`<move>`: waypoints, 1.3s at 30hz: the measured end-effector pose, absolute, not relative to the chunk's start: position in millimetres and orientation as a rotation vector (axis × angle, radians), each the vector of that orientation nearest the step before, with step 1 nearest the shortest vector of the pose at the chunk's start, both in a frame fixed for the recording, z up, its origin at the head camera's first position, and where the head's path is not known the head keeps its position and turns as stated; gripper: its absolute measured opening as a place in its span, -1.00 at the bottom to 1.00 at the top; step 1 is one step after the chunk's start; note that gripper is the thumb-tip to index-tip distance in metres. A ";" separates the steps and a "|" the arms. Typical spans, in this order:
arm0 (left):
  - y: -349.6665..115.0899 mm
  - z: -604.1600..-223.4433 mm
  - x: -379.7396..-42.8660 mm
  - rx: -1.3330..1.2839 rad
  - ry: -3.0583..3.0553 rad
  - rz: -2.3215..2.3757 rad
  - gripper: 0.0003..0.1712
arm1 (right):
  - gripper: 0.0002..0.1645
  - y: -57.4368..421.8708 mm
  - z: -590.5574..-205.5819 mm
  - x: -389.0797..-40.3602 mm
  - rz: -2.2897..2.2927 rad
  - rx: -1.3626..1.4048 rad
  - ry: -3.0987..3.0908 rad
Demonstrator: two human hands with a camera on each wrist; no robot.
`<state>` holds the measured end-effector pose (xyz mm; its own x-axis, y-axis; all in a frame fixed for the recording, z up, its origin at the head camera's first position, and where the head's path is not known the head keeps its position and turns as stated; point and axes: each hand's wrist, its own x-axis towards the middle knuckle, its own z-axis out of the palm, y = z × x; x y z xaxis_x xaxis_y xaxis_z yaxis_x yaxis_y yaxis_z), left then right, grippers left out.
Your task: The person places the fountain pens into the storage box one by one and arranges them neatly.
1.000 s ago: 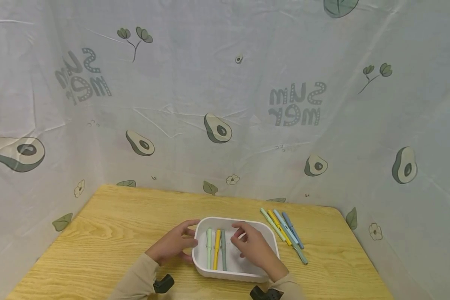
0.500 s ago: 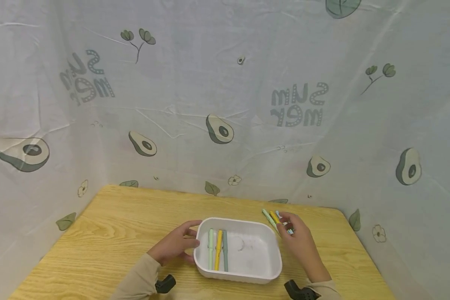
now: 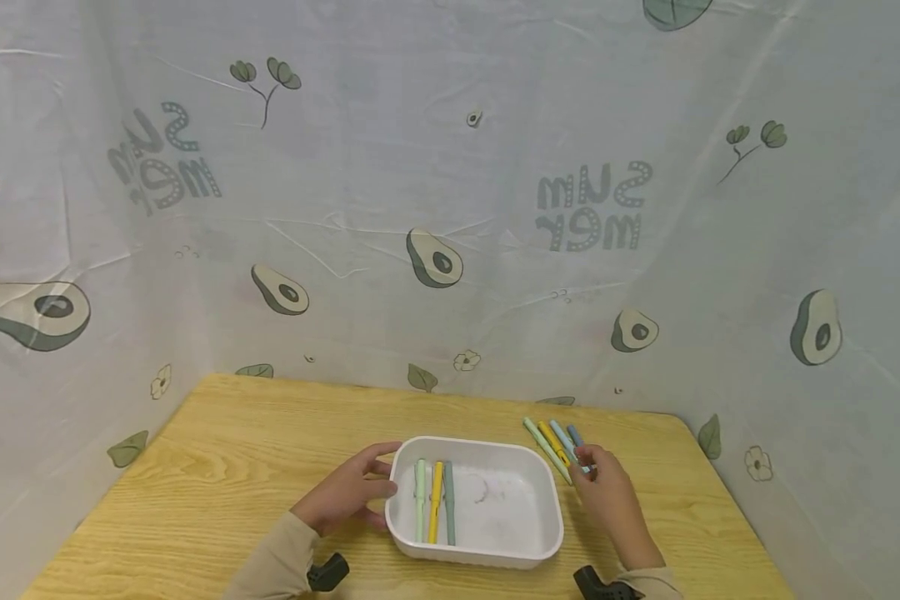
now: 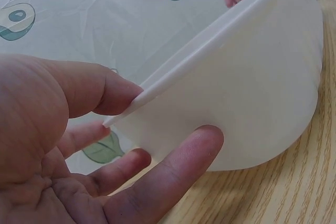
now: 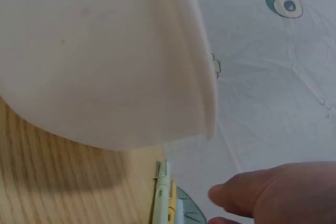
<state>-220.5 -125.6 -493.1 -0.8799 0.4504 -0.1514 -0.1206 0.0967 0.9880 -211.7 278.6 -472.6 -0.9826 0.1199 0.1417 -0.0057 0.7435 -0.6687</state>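
Observation:
A white plastic box holds a light green pen, a yellow pen and a grey-green pen, side by side at its left. My left hand grips the box's left end, thumb over the rim and fingers against the outer wall. To the right of the box, my right hand is bent over the near ends of several pens on the table. Its fingertips hide what lies under them. A pale green pen, yellow pen, light blue pen and darker blue pen show there.
The wooden table runs back to a pale curtain printed with avocados, which also closes off both sides. In the right wrist view the box wall fills the upper left, and pen ends show at the bottom.
My right hand has moved out of the box, rightward to the pens on the table, then slightly nearer to me along them. The left hand stays at the box.

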 end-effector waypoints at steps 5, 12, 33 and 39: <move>-125.0 -491.4 -219.8 0.330 1.966 1.832 -0.21 | -0.56 281.8 -479.6 -212.9 1.028 -0.091 -2.837; -126.2 -490.5 -218.6 0.332 1.971 1.828 -0.21 | -0.60 281.2 -487.2 -213.6 0.919 -0.065 -2.879; -126.4 -490.9 -219.3 0.330 1.978 1.844 -0.20 | -0.62 277.9 -498.4 -220.5 0.871 -0.024 -2.890; -128.1 -490.4 -220.0 0.338 1.961 1.852 -0.20 | -0.72 277.4 -497.0 -219.3 0.738 -0.036 -2.957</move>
